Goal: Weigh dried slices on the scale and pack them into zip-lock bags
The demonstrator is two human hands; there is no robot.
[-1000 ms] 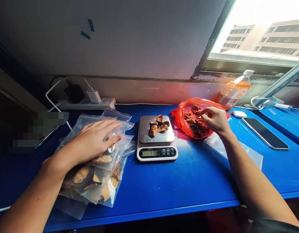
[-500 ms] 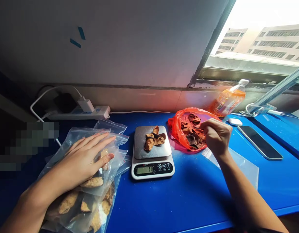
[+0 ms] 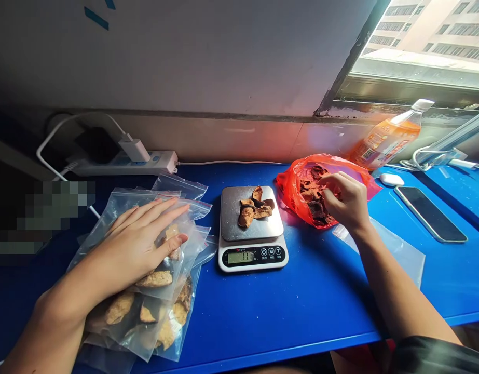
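Observation:
My left hand (image 3: 146, 239) lies flat, fingers stretched out, on a pile of clear zip bags (image 3: 124, 319) that hold tan dried slices (image 3: 155, 279). Over the open red plastic bag (image 3: 291, 195), my right hand (image 3: 347, 202) reaches in with its fingers curled together among dark brown dried pieces (image 3: 307, 193). Its fingertips are partly hidden, so I cannot make out what they grip. Between the hands stands a small digital scale (image 3: 252, 252) with several brown dried slices (image 3: 247, 216) on its metal plate. Its display appears to read 111 or 11.1.
A flat clear zip bag (image 3: 405, 254) lies under my right forearm. Farther right are a phone (image 3: 429, 214) and a white earbud case (image 3: 392, 179). An orange drink bottle (image 3: 391, 136) leans near the window, and a power strip (image 3: 161, 162) with cables runs along the wall.
My right hand has moved a little left and lower into the red bag, its fingers now reaching down among the pieces. The left hand stays on the zip bags. The whole view has shifted slightly.

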